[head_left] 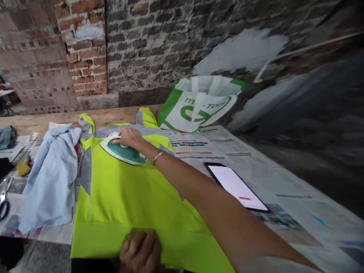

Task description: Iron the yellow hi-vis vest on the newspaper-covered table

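A neon-yellow garment with grey panels (122, 193) lies spread out on the newspaper-covered table. My right hand (131, 137) is wrapped round the handle of a teal and white iron (122, 149), whose soleplate rests on the upper part of the garment. My left hand (140, 248), slightly blurred, is at the garment's near hem with its fingers curled over the edge of the cloth. Part of that hand is cut off by the bottom of the picture. The right forearm crosses over the garment's right side and hides some of it.
A light blue cloth garment (52, 178) lies at left, near scissors (3, 199) and a yellow object (23, 167). To the right a phone or tablet (237, 185) with a lit screen lies on newspaper (284, 189). A white-green bag (199, 104) stands behind, near a brick wall (148, 49).
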